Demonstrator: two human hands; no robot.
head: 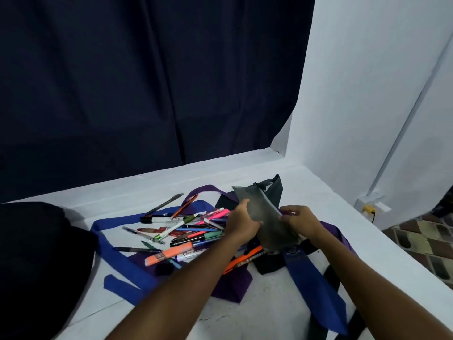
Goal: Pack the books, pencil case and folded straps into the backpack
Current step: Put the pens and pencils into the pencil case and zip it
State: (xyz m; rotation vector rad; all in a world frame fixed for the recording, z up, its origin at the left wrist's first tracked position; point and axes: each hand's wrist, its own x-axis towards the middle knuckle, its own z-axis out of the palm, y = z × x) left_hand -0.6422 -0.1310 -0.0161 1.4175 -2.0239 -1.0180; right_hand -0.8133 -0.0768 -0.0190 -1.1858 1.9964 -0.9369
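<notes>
A grey translucent pencil case (263, 214) is held up over the pile, tilted, between both hands. My left hand (241, 220) grips its left edge and my right hand (300, 218) pinches its right edge near the zip. Many loose pens and markers (186, 231) lie scattered to the left on blue straps (122, 261). Purple straps (230, 283) and black straps (269, 192) lie tangled beneath the hands. A black backpack (36, 261) sits at the left edge, partly out of frame. No books are visible.
Everything rests on a white surface (269, 310). A dark curtain (147, 82) hangs behind and a white wall (367, 94) stands at the right. Tiled floor (421, 244) shows beyond the right edge, near a yellow plug (367, 209).
</notes>
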